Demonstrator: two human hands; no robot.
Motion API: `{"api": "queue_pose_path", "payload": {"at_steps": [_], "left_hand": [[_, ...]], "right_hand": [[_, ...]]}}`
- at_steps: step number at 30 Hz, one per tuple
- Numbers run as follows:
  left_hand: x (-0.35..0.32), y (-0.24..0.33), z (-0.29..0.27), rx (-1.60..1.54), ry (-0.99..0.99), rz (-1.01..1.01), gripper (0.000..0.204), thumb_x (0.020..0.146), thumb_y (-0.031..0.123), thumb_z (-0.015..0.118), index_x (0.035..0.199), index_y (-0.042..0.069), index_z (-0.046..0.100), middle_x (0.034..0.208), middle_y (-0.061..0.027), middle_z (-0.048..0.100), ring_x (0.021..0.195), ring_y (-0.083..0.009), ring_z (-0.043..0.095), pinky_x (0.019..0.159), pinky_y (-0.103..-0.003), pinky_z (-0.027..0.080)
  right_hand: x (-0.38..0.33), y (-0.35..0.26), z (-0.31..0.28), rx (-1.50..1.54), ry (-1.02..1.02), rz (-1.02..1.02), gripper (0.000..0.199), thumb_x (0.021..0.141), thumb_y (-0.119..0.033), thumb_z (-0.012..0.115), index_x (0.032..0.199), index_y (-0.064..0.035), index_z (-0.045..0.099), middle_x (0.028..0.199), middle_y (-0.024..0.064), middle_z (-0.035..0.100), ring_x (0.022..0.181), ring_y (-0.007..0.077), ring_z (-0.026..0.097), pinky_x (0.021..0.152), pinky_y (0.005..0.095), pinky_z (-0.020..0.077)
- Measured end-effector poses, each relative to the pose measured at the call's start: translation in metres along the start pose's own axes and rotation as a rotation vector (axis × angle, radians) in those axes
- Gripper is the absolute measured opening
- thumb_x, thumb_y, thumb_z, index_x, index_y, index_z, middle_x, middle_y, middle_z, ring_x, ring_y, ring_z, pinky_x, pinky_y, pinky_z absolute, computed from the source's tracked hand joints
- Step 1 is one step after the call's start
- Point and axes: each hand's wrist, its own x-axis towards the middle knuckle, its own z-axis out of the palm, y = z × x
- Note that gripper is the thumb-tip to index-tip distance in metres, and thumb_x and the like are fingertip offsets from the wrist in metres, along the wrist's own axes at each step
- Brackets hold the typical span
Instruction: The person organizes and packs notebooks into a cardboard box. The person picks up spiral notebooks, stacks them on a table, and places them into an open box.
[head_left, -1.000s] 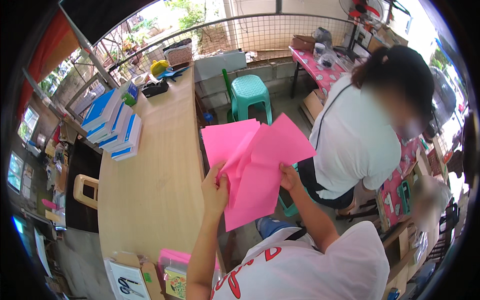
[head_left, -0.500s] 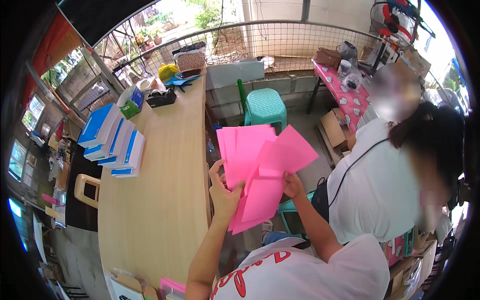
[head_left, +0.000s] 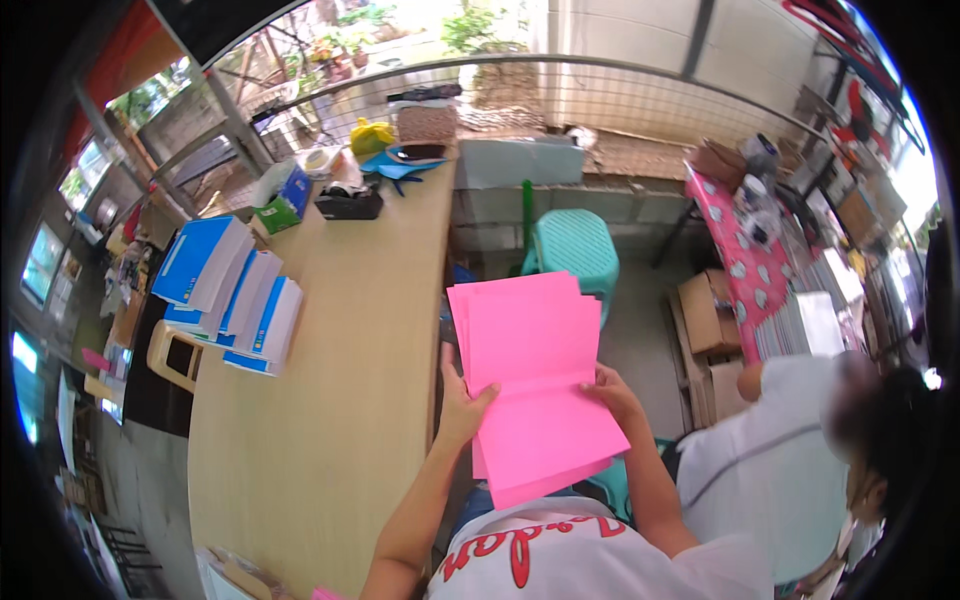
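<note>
A loose stack of pink paper sheets (head_left: 535, 340) is held up before my body, past the table's right edge. The top sheet has a crease across its middle, and the sheets under it stick out unevenly. My left hand (head_left: 465, 405) is closed on the stack's left side, thumb on top and fingers behind. On the opposite side my right hand (head_left: 612, 395) grips it likewise, with its thumb over the edge near the crease. The fingertips of both hands are hidden under the paper.
Thick blue-and-white books (head_left: 235, 290) are piled on the wooden table (head_left: 340, 400), near a black tape dispenser (head_left: 350, 200) and a green-blue box (head_left: 282, 200). A teal stool (head_left: 575, 245) stands ahead. A person in white (head_left: 770, 470) is close on my right.
The pink sheets, fanned apart before, are now gathered into one flatter, more even stack. My right hand has moved slightly right and down along the edge. The view has shifted.
</note>
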Motion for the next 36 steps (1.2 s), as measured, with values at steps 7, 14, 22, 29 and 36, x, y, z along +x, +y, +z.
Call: {"api": "queue_pose_path", "payload": {"at_steps": [7,14,22,29,36], "left_hand": [[0.098,-0.034,-0.112,0.187,0.224,-0.167,0.098,0.071,0.014,0.081,0.145,0.001,0.019,0.137,-0.0202,0.043,0.124,-0.0248,0.046,0.105,-0.039,0.036],[0.187,0.102,-0.211,1.017,0.345,0.222,0.101,0.067,0.022,0.084,0.145,0.003,0.022,0.125,-0.0152,0.056,0.111,-0.0233,0.056,0.092,-0.04,0.045],[0.189,-0.01,-0.295,0.188,0.471,0.0,0.029,0.079,0.001,0.07,0.108,0.0,0.064,0.093,-0.0039,0.068,0.082,-0.011,0.062,0.074,-0.028,0.051],[0.154,-0.097,-0.35,-0.144,0.531,-0.164,0.032,0.081,-0.002,0.066,0.112,0.004,0.061,0.104,-0.0035,0.065,0.092,-0.0122,0.06,0.082,-0.029,0.049],[0.156,-0.083,-0.34,-0.396,0.391,0.053,0.066,0.082,0.013,0.067,0.14,0.014,0.035,0.153,-0.0101,0.022,0.138,-0.0256,0.025,0.108,-0.042,0.032]], "right_hand": [[0.171,-0.024,0.09,-0.315,-0.09,-0.029,0.04,0.079,0.009,0.065,0.117,0.0012,0.059,0.112,0.0043,0.062,0.101,0.0142,0.059,0.09,0.0303,0.048],[0.317,-0.075,0.189,-1.289,-0.627,-0.158,0.048,0.074,-0.001,0.07,0.12,0.0003,0.057,0.109,0.0088,0.065,0.096,0.0154,0.062,0.086,0.0287,0.0486],[0.403,-0.067,0.176,-0.588,-0.675,0.284,0.036,0.073,-0.001,0.074,0.108,0.0049,0.065,0.094,0.0073,0.07,0.09,0.0146,0.064,0.085,0.0296,0.0511],[0.413,-0.034,0.239,-0.777,-0.609,0.089,0.028,0.074,0.004,0.064,0.101,0.0001,0.067,0.089,0.0044,0.069,0.083,0.0122,0.065,0.074,0.026,0.0507],[0.35,-0.102,0.32,-1.15,-1.176,-0.529,0.037,0.068,0.01,0.058,0.1,-0.0062,0.067,0.088,0.0084,0.064,0.083,0.0244,0.064,0.073,0.0336,0.0509]]}}
